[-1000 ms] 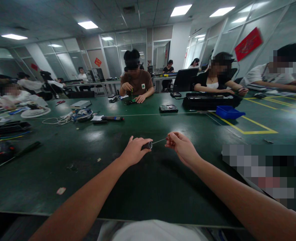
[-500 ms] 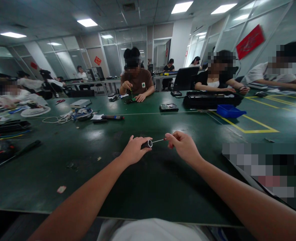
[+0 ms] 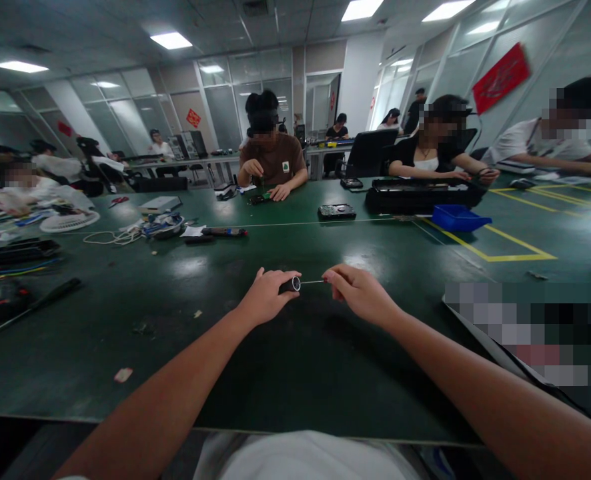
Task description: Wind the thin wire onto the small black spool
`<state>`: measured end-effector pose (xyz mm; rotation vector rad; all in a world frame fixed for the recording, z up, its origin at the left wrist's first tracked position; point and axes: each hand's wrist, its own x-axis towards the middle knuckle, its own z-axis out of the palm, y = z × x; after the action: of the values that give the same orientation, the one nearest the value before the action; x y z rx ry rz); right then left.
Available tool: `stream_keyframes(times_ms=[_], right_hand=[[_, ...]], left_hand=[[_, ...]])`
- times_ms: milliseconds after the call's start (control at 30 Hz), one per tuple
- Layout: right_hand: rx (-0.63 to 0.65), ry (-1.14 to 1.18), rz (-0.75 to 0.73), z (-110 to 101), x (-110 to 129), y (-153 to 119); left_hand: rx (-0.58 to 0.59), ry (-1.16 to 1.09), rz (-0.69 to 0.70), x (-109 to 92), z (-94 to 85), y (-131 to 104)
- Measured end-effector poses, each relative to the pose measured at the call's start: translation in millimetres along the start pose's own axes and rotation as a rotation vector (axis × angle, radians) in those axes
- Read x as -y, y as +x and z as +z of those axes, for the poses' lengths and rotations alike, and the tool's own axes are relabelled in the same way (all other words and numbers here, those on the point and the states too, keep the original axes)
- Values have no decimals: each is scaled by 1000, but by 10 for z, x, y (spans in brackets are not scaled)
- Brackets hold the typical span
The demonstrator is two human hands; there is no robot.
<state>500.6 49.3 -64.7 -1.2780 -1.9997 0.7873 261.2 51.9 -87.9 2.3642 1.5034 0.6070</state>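
Observation:
Above the green table (image 3: pixel 275 373), my left hand (image 3: pixel 266 295) is closed round a short black cylinder (image 3: pixel 289 286) whose pale ringed end faces right. My right hand (image 3: pixel 353 288) pinches the right end of a thin metal screwdriver (image 3: pixel 312 282). A bit of red shows at its fingertips; the rest of the handle is hidden in the fingers. The thin shaft spans the gap between the hands, its left tip at the cylinder's ringed end. Whether the tip is inside the cylinder is too small to tell.
Beyond my hands lie a dark pen-like tool (image 3: pixel 224 232), a cable bundle (image 3: pixel 163 225), a hard drive (image 3: pixel 336 212) and a blue tray (image 3: pixel 458 219). A long screwdriver (image 3: pixel 55 295) is at the left. Across the table a person in brown (image 3: pixel 275 160) works on a green board.
My right hand has moved slightly left and turned, and its fingers now cover more of the red handle. The shaft lies more level. My left hand and the cylinder shifted a little left.

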Motion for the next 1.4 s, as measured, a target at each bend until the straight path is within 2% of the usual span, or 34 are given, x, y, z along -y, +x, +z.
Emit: stream_keyframes(times_ms=[200,367,533,833,1100,1400], right_hand=[[84,-117,136,-2,30,10],[69,-149,41,-1,38,7],[46,-83,-48,14,24,-10],[-6,-74,-13,40,-3,-13],[-95,-43,-92,75,-19,-38],[-59,56,-35,40,22,-56]], left_hand=[[-15,8,-10,-18,-40,3],[-1,0,-9,-28,-48,-7],[-17,0,-1,-27,-59,-12],[-36,5,2,-16,-64,-2],[-18,25,19,-11,-44,-5],[1,19,6,-31,-59,-12]])
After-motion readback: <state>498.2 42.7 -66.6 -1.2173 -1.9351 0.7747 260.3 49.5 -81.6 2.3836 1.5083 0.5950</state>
